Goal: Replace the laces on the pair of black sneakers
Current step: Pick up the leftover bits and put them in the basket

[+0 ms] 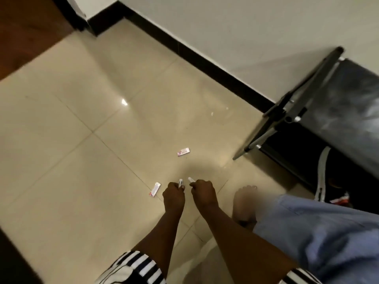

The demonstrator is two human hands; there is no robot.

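My left hand (174, 194) is curled around a small white wrapper (181, 182) with dark print that sticks out above its fingers. My right hand (202, 191) pinches another small white piece (191, 179) close beside it. Both hands hover low over the cream tiled floor (102, 140). A black sneaker with a white stripe (323, 173) lies at the right, under a dark rack, partly hidden. No laces show clearly.
Two small pink-and-white wrappers (183, 152) (154, 189) lie on the tiles. A dark metal-framed rack (297, 105) stands at the right against the white wall with black skirting. My bare foot (245, 201) and blue trouser leg (320, 232) are at the lower right.
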